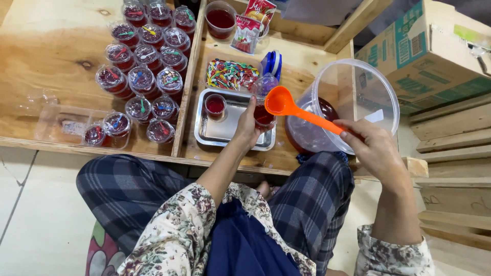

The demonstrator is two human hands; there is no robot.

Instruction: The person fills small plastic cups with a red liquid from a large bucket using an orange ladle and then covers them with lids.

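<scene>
A small clear cup (263,113) is held in the left hand (247,126), fingers wrapped round its side, just above the near edge of a steel tray (225,130). An orange ladle (291,109) is gripped by its handle in the right hand (376,151), closed round it, and its bowl is poised right at the cup's rim. Red liquid is already seen in the lower part of the cup. The ladle is best tipped slowly so that the stream falls into the middle of the narrow mouth, and the cup is best kept upright and over the tray, where drips are caught. A second filled cup (215,106) stands on the tray, apart from the one in hand. The big clear tub (358,92) of red liquid is kept just beside the tray, so the ladle's path is short. Lidded cups (140,79) with little spoons are grouped on the wooden board (51,46) to the left, well apart from the pouring
</scene>
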